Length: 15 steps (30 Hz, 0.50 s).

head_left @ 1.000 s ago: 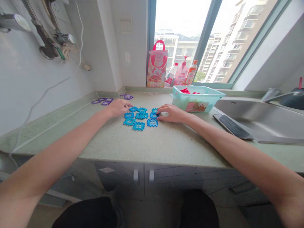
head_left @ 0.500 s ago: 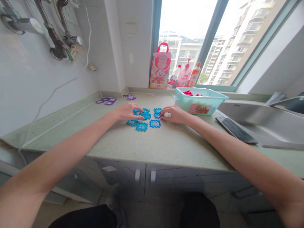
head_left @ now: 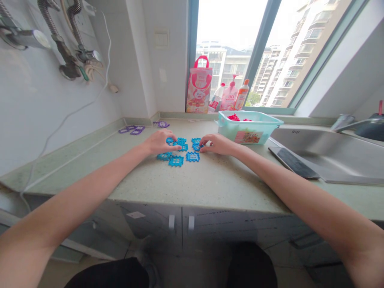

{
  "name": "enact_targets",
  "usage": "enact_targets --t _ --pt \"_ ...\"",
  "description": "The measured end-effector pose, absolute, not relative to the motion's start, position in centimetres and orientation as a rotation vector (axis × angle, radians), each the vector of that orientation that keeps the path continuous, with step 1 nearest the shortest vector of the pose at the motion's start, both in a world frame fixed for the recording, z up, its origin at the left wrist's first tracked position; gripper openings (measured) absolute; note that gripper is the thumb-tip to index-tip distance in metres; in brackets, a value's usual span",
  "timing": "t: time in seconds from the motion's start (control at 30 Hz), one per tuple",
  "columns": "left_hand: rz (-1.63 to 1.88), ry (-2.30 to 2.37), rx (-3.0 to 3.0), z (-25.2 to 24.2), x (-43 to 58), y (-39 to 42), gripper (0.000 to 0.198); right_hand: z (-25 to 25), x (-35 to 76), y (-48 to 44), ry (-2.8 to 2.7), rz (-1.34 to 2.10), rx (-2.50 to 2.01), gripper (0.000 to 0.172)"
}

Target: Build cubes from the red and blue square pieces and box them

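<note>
Left grip farther right than before, blue pieces beneath and beside.

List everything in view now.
Counter: one, greenish, centre
Blue pieces: several, blue, middle
Purple pieces: several, purple, back left
Sink: one, silver, right
Tub: one, turquoise, beside sink
Red pieces: several, red, in tub
Phone: one, dark, sink edge
Faucet: one, silver, right
Window: one, grey, back
Bag: one, pink, by window
Bottles: three, clear, pink, orange, by window
Switch: one, white, back
Valves: several, metallic, left
Cable: one, white, left
Handles: two, white, below
Left hand: one, bare, over blue pieces
Right hand: one, bare, touching blue pieces
Legs: two, black, below
</note>
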<state>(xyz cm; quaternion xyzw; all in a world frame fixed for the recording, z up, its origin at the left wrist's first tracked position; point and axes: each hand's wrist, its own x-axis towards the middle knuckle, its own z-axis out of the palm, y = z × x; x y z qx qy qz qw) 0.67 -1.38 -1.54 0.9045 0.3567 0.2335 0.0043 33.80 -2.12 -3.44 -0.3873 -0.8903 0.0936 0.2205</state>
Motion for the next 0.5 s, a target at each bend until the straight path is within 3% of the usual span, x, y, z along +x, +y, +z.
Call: enact_targets --t 0.27,0.5 --pt "0.775 1.048 2.84 -1.98 1.47 -1.87 0.053 -3.08 33.65 -2.98 -2.511 -0.034 -1.097 0.035" --pt "0.752 1.097 2.848 -1.99 1.3 -1.71 0.054 -3.59 32.86 -2.78 -2.379 0.0 -1.074 0.038"
